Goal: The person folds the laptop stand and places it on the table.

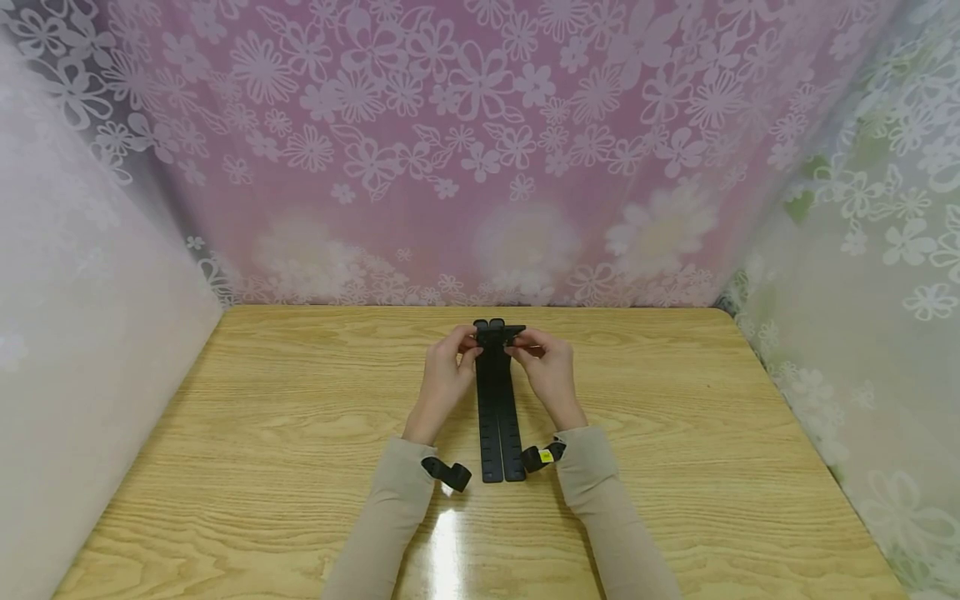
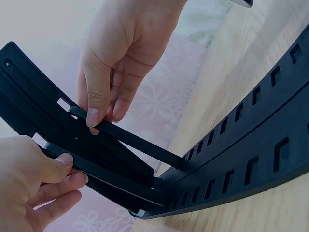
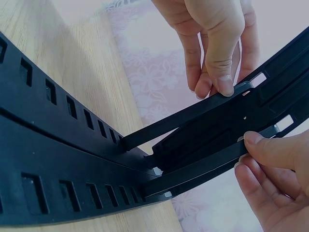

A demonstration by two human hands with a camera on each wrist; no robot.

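Observation:
In the head view a black folding stand (image 1: 501,425) lies lengthwise on the table, its long base lined with rows of notches. A hinged back panel (image 2: 29,92) rises from the base's far end. Two slim support struts (image 3: 193,171) run between panel and base, their lower ends at the notches. My left hand (image 1: 444,371) pinches the left strut between thumb and fingers near its upper end. On the other side my right hand (image 1: 550,371) pinches the right strut (image 2: 145,144) the same way, thumb on top.
The wood-grain table (image 1: 300,400) spreads out on both sides of the stand. Behind it hangs a pink flowered curtain (image 1: 480,167), with pale patterned cloth (image 1: 885,275) at the right. Black wrist cameras (image 1: 450,475) sit at the sleeves, close to the base's near end.

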